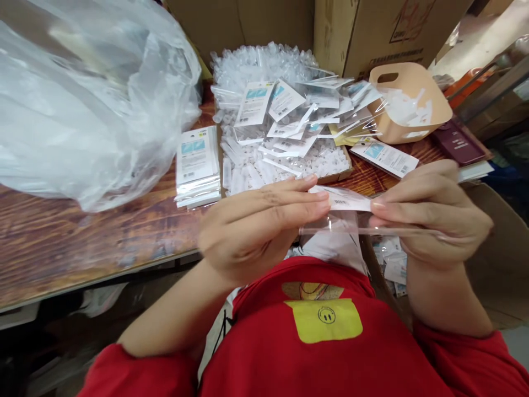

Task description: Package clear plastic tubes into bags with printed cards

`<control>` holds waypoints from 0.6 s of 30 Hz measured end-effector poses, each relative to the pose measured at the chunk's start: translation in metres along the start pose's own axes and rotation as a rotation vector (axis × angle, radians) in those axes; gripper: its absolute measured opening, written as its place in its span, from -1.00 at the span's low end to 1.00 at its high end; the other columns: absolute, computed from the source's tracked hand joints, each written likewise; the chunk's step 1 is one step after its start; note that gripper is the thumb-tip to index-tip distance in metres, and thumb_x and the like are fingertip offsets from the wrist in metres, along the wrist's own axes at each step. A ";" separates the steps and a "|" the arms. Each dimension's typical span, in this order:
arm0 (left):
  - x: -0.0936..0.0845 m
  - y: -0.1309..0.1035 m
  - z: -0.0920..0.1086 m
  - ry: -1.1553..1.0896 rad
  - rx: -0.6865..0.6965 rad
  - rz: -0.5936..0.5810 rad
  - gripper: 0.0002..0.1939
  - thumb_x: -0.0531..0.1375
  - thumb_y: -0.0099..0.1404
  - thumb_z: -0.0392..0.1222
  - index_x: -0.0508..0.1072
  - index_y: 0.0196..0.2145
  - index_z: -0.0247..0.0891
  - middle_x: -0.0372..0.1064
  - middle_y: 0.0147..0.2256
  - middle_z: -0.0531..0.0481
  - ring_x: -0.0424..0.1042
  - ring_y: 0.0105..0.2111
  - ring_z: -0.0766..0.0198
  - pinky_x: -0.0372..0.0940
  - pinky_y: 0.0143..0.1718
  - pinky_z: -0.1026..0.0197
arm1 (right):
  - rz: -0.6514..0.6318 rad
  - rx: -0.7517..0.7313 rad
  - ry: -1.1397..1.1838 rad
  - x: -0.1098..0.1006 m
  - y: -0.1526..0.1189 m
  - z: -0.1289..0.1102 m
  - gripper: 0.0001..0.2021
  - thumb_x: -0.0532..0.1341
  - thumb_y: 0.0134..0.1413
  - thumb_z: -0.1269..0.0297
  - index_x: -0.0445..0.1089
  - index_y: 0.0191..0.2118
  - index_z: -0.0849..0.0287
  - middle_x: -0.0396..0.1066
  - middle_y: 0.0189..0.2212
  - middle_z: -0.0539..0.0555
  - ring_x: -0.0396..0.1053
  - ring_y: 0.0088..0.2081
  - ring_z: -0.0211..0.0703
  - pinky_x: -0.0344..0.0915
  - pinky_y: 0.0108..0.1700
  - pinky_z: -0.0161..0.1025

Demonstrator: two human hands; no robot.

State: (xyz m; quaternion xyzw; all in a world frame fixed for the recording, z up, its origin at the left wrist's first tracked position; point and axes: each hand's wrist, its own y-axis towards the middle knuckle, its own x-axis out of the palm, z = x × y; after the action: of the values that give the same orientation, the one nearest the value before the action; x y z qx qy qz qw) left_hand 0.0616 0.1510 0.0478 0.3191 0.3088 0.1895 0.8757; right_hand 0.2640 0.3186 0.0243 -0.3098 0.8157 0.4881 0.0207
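Observation:
Close to my chest, both hands are on a clear plastic packet with a white printed card (pixel 345 201) inside; a barcode shows on the card. My left hand (pixel 256 220) has its fingers stretched together over the packet's left end, its thumb hidden underneath. At the other end my right hand (pixel 433 212) pinches the packet between thumb and fingers. Just beyond lies a heap of similar carded packets (pixel 254 103) on small clear plastic tubes (pixel 264 62). A neat stack of carded packets (pixel 194 157) stands left of the heap.
A large clear plastic bag (pixel 103 105) covers the left of the wooden table (pixel 82 242). At the right are a beige basket (pixel 440 105) with white pieces, a maroon phone-like object (pixel 458 140) and a single packet (pixel 384 157). Cardboard boxes (pixel 384 38) stand behind; an open carton (pixel 496 248) holds packets below.

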 end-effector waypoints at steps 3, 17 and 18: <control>0.017 -0.022 -0.014 -0.012 -0.004 -0.034 -0.84 0.33 0.36 -0.32 0.68 -0.16 -0.11 0.62 -0.22 -0.02 0.62 -0.15 0.24 0.54 0.02 0.13 | -0.072 0.044 0.065 0.003 -0.025 0.012 -0.68 0.47 0.10 0.38 0.64 -0.04 -0.14 0.63 -0.28 -0.05 0.44 -0.29 -0.17 0.30 -0.20 -0.11; 0.064 -0.090 -0.016 -0.556 -1.001 0.024 -0.92 0.49 0.11 -0.18 0.68 -0.46 -0.16 0.55 -0.40 -0.01 0.49 -0.36 0.32 0.36 -0.24 0.27 | -0.080 0.650 0.337 0.027 -0.112 0.008 -0.90 0.47 0.07 0.35 0.55 -0.34 0.06 0.41 -0.42 -0.04 0.39 -0.35 -0.32 0.30 -0.31 -0.36; 0.064 -0.091 -0.017 -0.563 -1.019 0.040 -0.92 0.50 0.10 -0.19 0.68 -0.47 -0.15 0.55 -0.41 -0.01 0.49 -0.37 0.32 0.36 -0.25 0.28 | -0.077 0.676 0.365 0.029 -0.112 0.007 -0.89 0.45 0.07 0.37 0.53 -0.36 0.07 0.43 -0.43 -0.05 0.40 -0.36 -0.33 0.30 -0.32 -0.37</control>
State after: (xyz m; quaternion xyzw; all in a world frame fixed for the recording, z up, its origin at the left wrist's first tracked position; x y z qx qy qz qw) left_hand 0.1103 0.1265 -0.0510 -0.0988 -0.0721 0.2383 0.9635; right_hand 0.2978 0.2733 -0.0769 -0.3978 0.9086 0.1272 -0.0053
